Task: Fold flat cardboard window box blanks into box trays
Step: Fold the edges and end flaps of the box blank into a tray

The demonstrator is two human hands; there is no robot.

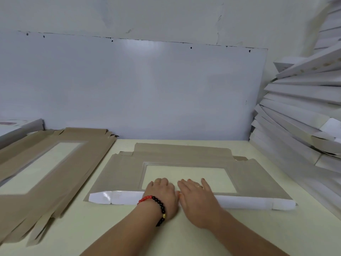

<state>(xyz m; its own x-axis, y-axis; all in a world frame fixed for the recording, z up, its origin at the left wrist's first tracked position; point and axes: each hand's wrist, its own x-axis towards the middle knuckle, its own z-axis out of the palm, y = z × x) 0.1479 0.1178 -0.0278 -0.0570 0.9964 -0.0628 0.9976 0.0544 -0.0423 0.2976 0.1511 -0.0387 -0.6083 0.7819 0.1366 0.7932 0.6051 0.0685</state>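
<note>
One blank [184, 159] lies flat on the pale worktop [110, 228] in the lower middle of the head view, brown side up, its window cut-out showing the worktop through it. Its near long flap [125, 197] is turned over toward the window so the white face shows, running as a strip across the frame. Both hands sit side by side on the middle of that strip: the left hand [162, 193], with a bead bracelet [156, 206] at the wrist, and the right hand [195, 194], fingers laid out fairly straight and flat, pressing and gripping nothing.

By my reading the step in hand is creasing the first long side wall. The next move likely calls for sliding the palms outward along the fold to set it, then turning to the far flap and ends.

The blank's long axis runs left to right, tilted slightly down toward the right; the far flap points to the wall.

At the left lies a stack of unfolded blanks [46, 163]; at the right edge, piled white folded trays [299, 111].
</note>
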